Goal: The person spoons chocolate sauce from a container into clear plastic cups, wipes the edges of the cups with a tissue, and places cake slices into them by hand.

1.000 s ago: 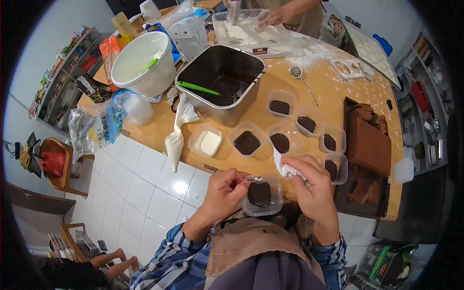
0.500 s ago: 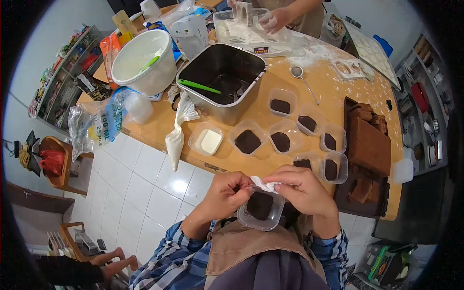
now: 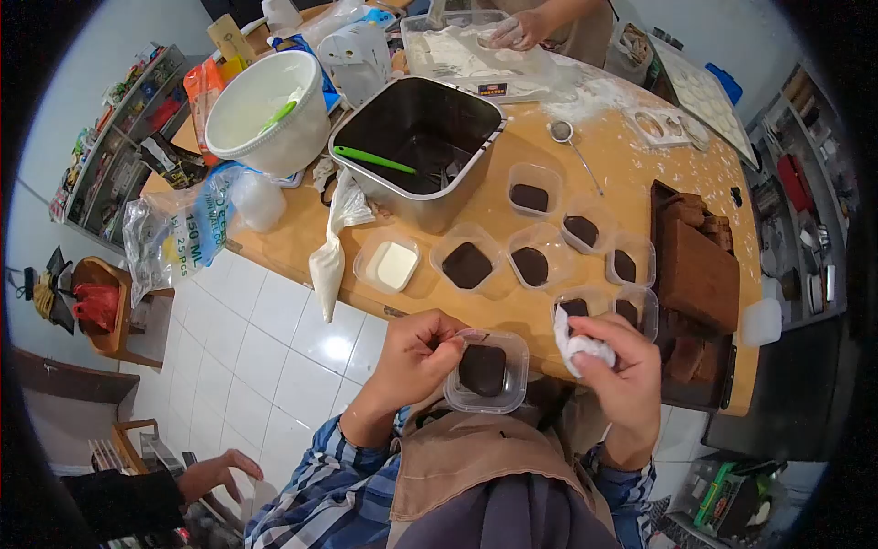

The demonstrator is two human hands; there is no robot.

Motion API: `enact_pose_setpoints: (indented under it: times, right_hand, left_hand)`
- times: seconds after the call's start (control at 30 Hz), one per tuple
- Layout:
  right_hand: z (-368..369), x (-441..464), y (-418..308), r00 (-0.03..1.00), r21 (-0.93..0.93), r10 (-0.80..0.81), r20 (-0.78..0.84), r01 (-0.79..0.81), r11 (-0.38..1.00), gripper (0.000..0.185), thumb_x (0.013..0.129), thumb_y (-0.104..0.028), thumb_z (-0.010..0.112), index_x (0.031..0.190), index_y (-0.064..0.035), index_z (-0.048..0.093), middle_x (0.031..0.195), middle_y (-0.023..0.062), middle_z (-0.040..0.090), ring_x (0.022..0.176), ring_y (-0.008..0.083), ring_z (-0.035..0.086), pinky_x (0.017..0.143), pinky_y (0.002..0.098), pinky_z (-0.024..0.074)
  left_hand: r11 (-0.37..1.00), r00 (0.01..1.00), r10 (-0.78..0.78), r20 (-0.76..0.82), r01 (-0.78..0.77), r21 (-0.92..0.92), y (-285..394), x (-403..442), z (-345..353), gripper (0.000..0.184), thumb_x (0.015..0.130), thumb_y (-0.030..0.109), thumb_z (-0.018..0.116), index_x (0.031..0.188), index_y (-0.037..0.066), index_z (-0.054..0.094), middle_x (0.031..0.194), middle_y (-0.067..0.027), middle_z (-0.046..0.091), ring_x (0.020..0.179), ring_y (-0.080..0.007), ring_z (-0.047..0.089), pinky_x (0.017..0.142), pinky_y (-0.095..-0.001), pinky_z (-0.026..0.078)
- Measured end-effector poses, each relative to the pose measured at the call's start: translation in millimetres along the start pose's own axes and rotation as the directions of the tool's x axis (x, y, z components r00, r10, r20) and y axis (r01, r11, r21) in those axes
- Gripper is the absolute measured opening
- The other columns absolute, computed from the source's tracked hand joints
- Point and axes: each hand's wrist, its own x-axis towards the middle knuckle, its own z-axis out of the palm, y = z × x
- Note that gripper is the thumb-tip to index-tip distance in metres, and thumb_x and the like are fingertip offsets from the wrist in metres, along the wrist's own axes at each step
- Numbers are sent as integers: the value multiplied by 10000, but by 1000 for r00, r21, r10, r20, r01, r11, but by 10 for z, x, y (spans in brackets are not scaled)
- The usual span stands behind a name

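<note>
My left hand pinches the left rim of a clear plastic cup with a dark chocolate layer inside, held at the table's front edge. To the right of that cup, my right hand is closed on a crumpled white tissue, beside the nearest cups on the table. Several similar cups with dark layers, such as one cup, stand on the wooden table. A cup with a white filling is left of them.
A large metal pan holds a green spatula. Left are a white bowl and piping bag; right, brown cake on a tray. A co-worker's floury hand is behind; another person's hand is lower left.
My right hand has wiped across the cup's rim and moved back right with the tissue. At lower left, another person's hand has appeared where legs showed before.
</note>
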Motion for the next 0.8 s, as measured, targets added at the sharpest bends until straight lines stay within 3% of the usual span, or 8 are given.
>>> enact_pose_setpoints:
  times: [0.07,0.27,0.33,0.5,0.57,0.73,0.8]
  right_hand:
    - [47,-15,16,1000,-29,-8,3,8,1000,295,706,33,632,1000,33,607,878,95,578,787,151,544,676,239,420]
    - [-39,-76,-34,985,-153,-152,-86,138,978,179,698,29,624,875,11,608,848,75,546,751,141,515,685,232,400]
    - [-38,-109,-28,971,-134,-162,-176,139,981,146,692,33,611,834,4,590,873,76,534,779,142,502,714,233,387]
    - [-73,-131,85,908,28,-127,-398,151,988,126,689,41,578,805,-7,566,931,77,515,856,145,477,775,241,364]
    - [-117,-175,101,894,127,-48,-445,116,985,127,689,45,567,803,-9,561,943,76,514,870,144,472,788,243,360]
    - [-203,-257,164,874,150,-71,-480,162,975,107,740,8,578,843,0,555,977,90,515,863,132,470,777,247,367]
    - [-219,-279,206,868,171,-64,-492,169,971,105,750,-1,582,851,2,553,979,93,515,859,129,470,774,248,370]
  left_hand:
    - [1000,1000,-12,-2,12,19,-15,3,8,97,772,-46,476,689,-2,495,833,-143,653,760,-129,601,624,-248,481]
    - [998,999,24,-30,-26,-66,-18,14,23,100,790,-42,475,702,-9,508,854,-141,652,755,-115,590,637,-245,478]
    - [994,998,31,-48,-35,-101,-77,33,39,101,794,-43,475,706,-11,511,866,-141,651,762,-106,584,637,-240,473]
    - [997,989,-65,-135,68,23,-333,98,144,119,834,6,506,717,-11,523,853,-123,646,730,-76,564,605,-213,454]
    - [995,980,-80,-180,88,37,-364,114,219,129,848,32,519,728,-14,532,828,-108,641,682,-67,552,573,-203,445]
    - [985,953,-157,-258,172,33,-348,154,294,123,861,50,528,767,-28,546,763,-71,610,573,-60,520,500,-203,432]
    - [993,957,-118,-266,120,-11,-391,137,326,117,862,50,525,781,-32,547,765,-71,607,574,-66,525,499,-207,439]
